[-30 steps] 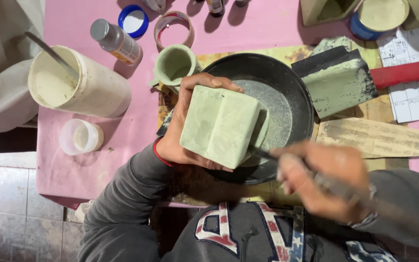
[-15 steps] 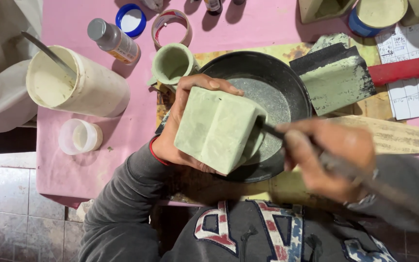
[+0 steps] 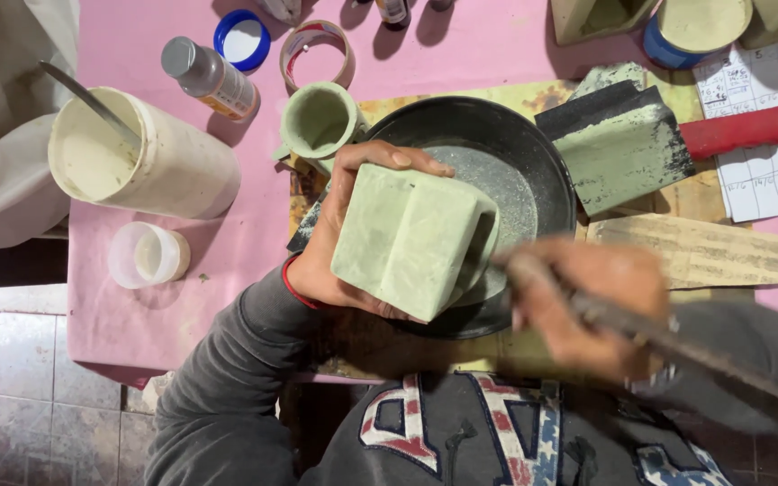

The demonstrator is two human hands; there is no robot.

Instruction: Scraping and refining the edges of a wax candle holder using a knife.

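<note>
Your left hand (image 3: 339, 243) is gripping the pale green block (image 3: 411, 238) over the black pan (image 3: 497, 180); your blurred right hand (image 3: 587, 306), at four o'clock, is clutching a brush handle (image 3: 677, 346). Keep steadying the block, stroking lightly so drips are falling into the pan.

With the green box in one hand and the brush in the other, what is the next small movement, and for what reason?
Probably bring the brush tip onto the side of the pale green box. The left hand holds the box tilted above the black pan, and the right hand, blurred, has the brush pointing at its right face, so a stroke seems ready there.
</note>
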